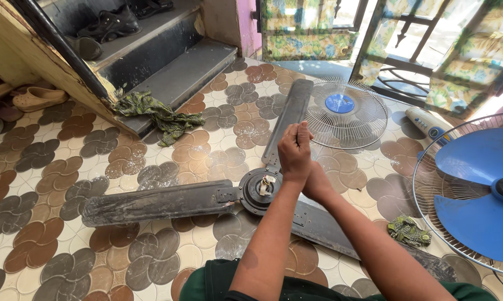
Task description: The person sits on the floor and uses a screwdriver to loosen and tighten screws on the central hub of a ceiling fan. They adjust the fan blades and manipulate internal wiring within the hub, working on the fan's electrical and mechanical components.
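Both hands are meeting above the ceiling fan (229,198), which is lying flat on the tiled floor (51,234) with its hub (260,189) just below them. Left hand (294,151) is sitting fisted, fingers curled tight, maybe pinching something small; cannot tell what. Right hand (317,184) is tucked behind the left wrist, grip hidden. Wire grille (346,114) is lying beyond the hands, blue fan (480,189) standing far right, green cloth (157,111) by the steps (179,67).
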